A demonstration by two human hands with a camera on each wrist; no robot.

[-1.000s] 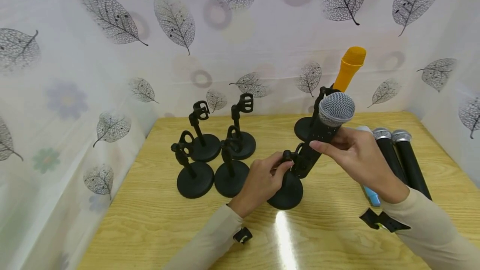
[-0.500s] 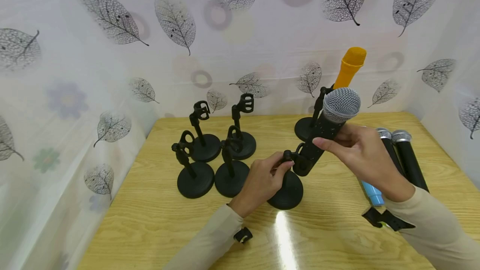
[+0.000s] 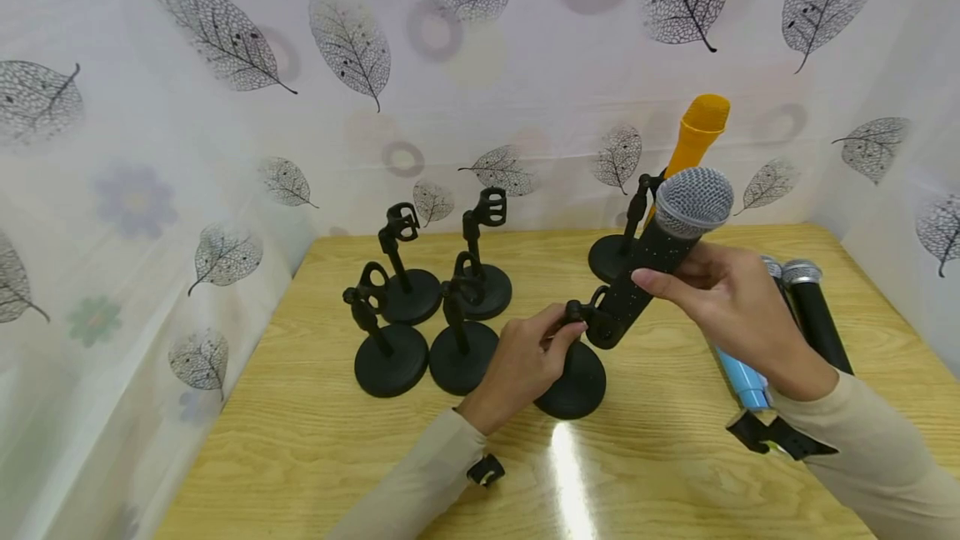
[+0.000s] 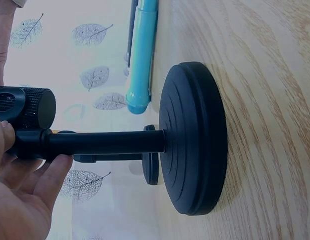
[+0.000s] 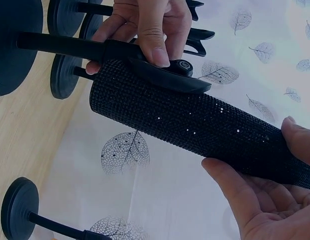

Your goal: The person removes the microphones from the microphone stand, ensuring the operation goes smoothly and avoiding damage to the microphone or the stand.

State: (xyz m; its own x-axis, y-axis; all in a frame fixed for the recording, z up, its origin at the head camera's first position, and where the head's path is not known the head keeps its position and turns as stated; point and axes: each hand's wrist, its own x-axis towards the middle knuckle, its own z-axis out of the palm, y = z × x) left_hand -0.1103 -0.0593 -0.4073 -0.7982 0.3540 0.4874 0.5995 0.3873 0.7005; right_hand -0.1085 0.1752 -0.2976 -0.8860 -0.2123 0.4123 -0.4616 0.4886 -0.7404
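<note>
My right hand (image 3: 738, 307) grips a black, glitter-covered microphone (image 3: 648, 273) with a silver mesh head. The microphone leans up to the right, its lower end sitting in the clip of a black desktop microphone stand (image 3: 572, 386). With thumb and fingers my left hand (image 3: 525, 361) pinches that stand just below the clip. In the right wrist view the clip (image 5: 170, 77) curves along the side of the studded handle near its butt end. The left wrist view has the stand's round base (image 4: 192, 140) flat on the wood.
Several black stands with bare clips, one of them a front-left stand (image 3: 390, 357), are grouped at the left. Behind my right hand, a yellow microphone (image 3: 697, 136) rests in another stand (image 3: 609, 257). Black microphones (image 3: 821, 319) and a light-blue one (image 3: 742, 377) lie at the right.
The right hand has shifted slightly up and right, drawing the black microphone's head the same way and its lower end closer into the clip. The left hand and its stand have stayed put.
</note>
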